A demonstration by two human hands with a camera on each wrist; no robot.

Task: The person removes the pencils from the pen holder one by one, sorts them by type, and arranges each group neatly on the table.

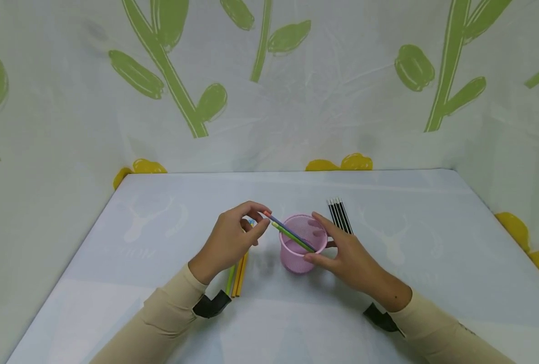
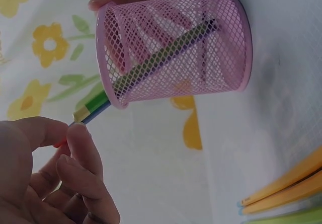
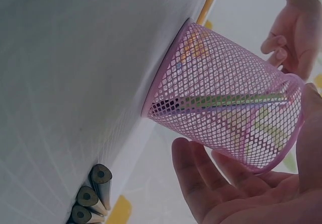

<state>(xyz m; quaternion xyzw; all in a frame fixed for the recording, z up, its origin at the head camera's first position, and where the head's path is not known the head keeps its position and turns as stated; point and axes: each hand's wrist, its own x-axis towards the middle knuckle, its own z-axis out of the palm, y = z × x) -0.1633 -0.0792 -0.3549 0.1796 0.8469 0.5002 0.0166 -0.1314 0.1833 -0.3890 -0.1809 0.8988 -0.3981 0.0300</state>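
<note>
A pink mesh pen holder (image 1: 298, 261) stands upright on the table. My right hand (image 1: 352, 259) grips it at the rim, thumb on the near side and fingers round the far side. Two pencils lean inside it, one green (image 2: 96, 102) and one blue (image 1: 282, 225) with a red end. Left of the rim, my left hand (image 1: 233, 236) pinches the blue pencil's upper end between thumb and fingertips. The green pencil's top lies right at those fingertips. Through the mesh in the right wrist view, the lower ends of both reach the holder's base.
Yellow pencils (image 1: 240, 275) and a light green one (image 1: 230, 279) lie beneath and beside the left hand. Several black pencils (image 1: 340, 216) lie side by side behind the right hand. A pale cloth covers the table (image 1: 160, 263), and a leaf-patterned wall (image 1: 324, 101) stands behind it.
</note>
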